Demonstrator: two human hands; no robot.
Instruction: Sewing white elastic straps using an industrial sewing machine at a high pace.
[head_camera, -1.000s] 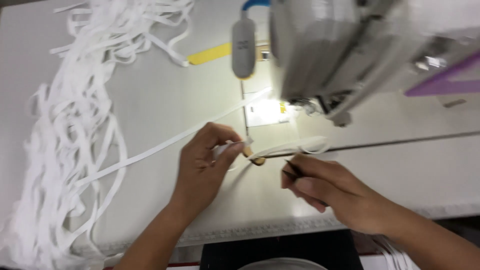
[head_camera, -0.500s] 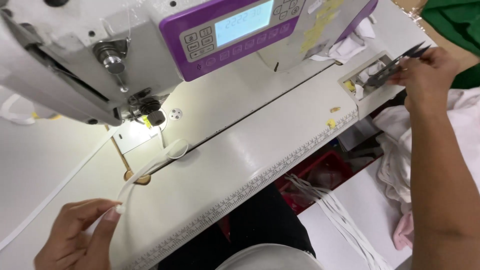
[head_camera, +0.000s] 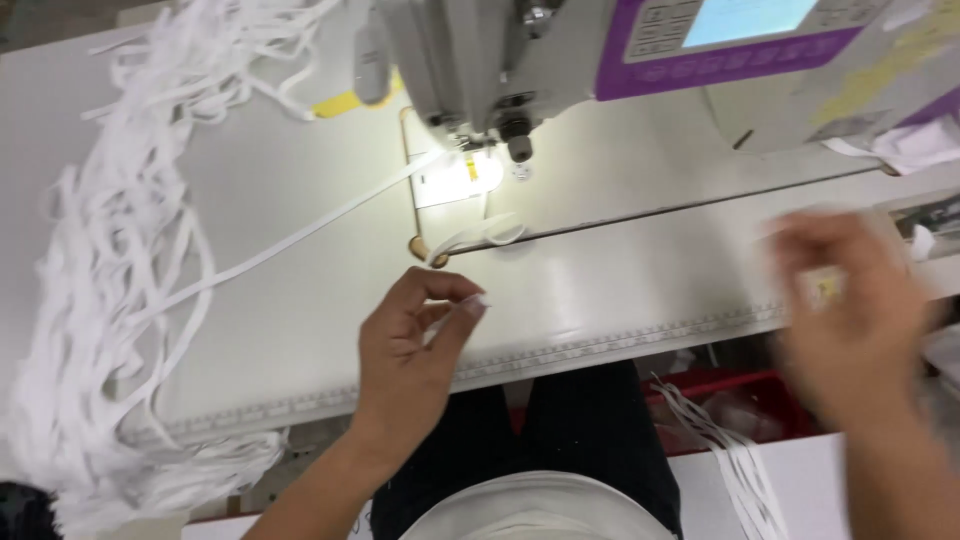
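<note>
A narrow white elastic band (head_camera: 300, 232) lies flat across the pale table, running from a tangled heap at left to the lit needle, ending in a small loop.

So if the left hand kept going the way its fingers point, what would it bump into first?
Probably the folded loop of white elastic strip lying just beyond the left hand, with the sewing machine's needle area farther on. Depth is hard to judge from above.
</note>
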